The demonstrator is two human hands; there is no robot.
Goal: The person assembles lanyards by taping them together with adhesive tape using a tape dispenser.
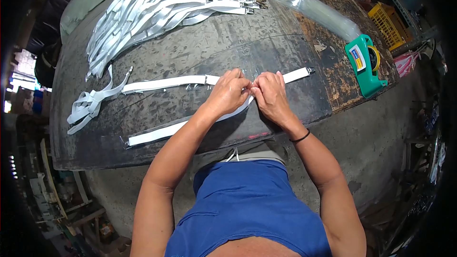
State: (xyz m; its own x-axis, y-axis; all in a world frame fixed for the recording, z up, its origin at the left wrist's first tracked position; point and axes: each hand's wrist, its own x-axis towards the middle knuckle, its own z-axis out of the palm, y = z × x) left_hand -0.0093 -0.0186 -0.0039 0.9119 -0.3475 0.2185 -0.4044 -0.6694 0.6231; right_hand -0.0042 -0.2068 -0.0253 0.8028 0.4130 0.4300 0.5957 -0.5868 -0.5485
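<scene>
Green tape dispenser (365, 66), white straps (164, 84)

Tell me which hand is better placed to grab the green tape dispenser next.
Probably your right hand: it is nearer the tape dispenser on the right side of the table. Your left hand is farther and would have to reach across the right.

the only camera sits on the head of the person (252, 200), looking forward and down at close range onto the left hand (231, 89) and right hand (270, 93), taking in the tabletop (266, 43) and floor (352, 138) around it.
</scene>
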